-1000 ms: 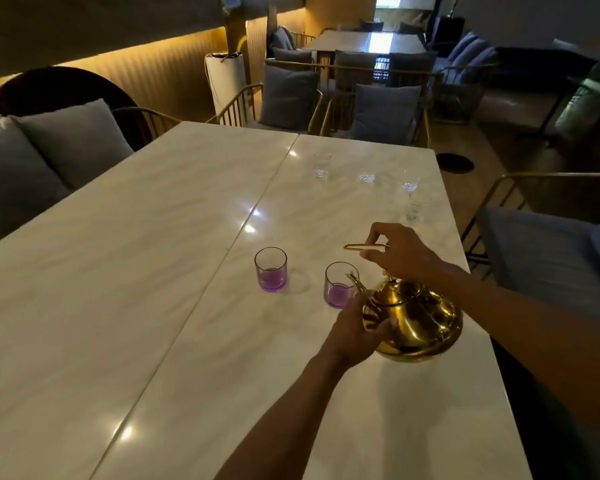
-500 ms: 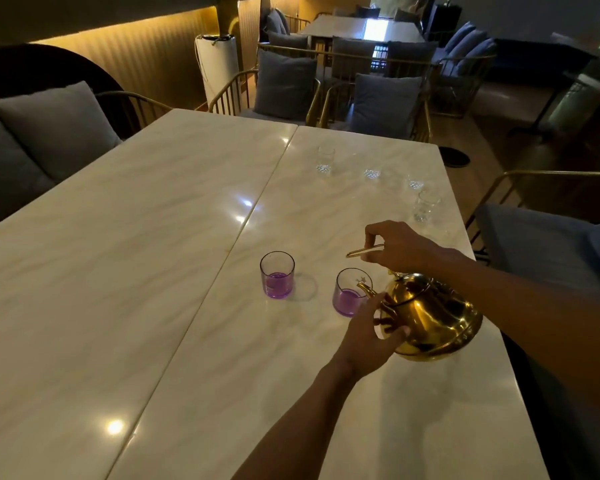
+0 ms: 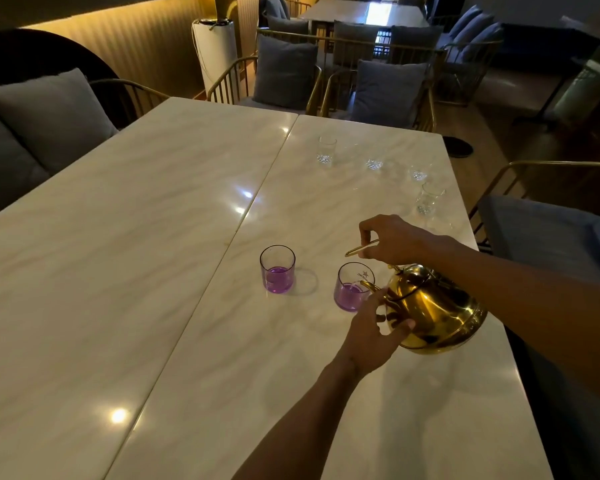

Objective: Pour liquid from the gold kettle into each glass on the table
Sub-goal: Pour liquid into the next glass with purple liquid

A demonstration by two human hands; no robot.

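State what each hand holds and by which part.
The right hand grips the gold kettle by its handle. The left hand steadies the kettle's body near the spout, fingers against it.

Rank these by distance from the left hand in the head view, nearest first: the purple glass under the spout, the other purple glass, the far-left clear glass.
From the left hand:
1. Purple glass under the spout, just beyond it.
2. Other purple glass, farther left.
3. Far-left clear glass, near the far edge.
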